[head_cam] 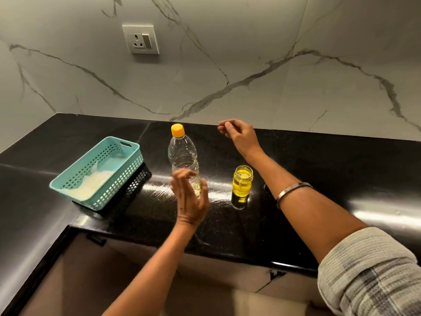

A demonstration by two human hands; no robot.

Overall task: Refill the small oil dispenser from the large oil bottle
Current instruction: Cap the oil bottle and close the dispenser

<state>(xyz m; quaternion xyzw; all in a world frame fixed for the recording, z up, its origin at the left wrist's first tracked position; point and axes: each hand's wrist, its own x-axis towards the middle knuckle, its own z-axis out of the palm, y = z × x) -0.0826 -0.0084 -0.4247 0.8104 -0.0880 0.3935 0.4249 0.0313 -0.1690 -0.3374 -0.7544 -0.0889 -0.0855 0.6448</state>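
A tall clear plastic oil bottle (183,153) with a yellow cap stands upright on the black counter (319,160); only a little yellow oil shows at its base. To its right stands a small glass jar dispenser (242,181), uncapped and nearly full of yellow oil. My left hand (191,200) hovers just in front of the bottle's lower part, fingers spread, holding nothing. My right hand (239,134) is raised behind the jar near the wall, fingers loosely curled and apart, with nothing visible in them.
A teal plastic basket (98,174) with white paper inside sits at the left, resting on a black basket. A wall socket (140,39) is on the marble backsplash. The counter's front edge runs below my left wrist.
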